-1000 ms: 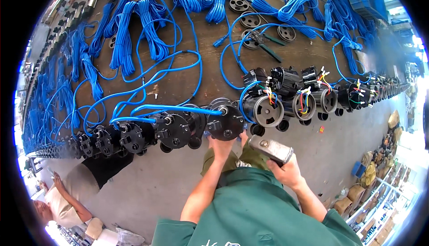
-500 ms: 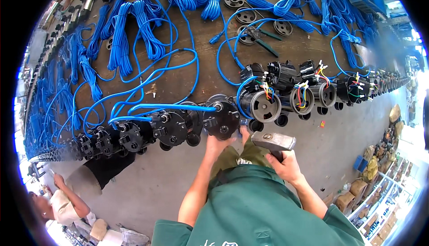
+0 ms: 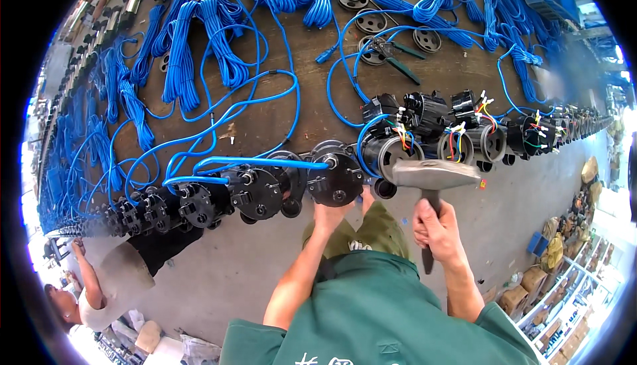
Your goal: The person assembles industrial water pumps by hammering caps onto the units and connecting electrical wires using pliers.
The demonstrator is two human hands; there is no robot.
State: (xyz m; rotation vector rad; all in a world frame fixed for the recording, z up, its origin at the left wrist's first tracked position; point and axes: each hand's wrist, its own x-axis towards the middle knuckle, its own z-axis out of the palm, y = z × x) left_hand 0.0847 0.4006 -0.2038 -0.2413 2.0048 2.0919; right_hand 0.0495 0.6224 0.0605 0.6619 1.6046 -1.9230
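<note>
Hammer (image 3: 434,174) has swung up level in the clenched right hand (image 3: 436,232) now, left hand (image 3: 330,216) gripping that black motor housing (image 3: 335,180), looks mid-tapping to me.

We see a dull grey metal hammer (image 3: 434,174), faintly shiny on its head, beside matt black plastic motor housings (image 3: 335,179). Smooth, glossy blue rubbery cables (image 3: 219,53) sprawl over a rough, worn brown wooden bench (image 3: 312,93). Our green shirt (image 3: 371,312) looks like soft matt cloth.

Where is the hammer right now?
The hammer is in the right hand, right of centre in the head view, its head level with the row of black motor housings at the workbench edge.
</note>
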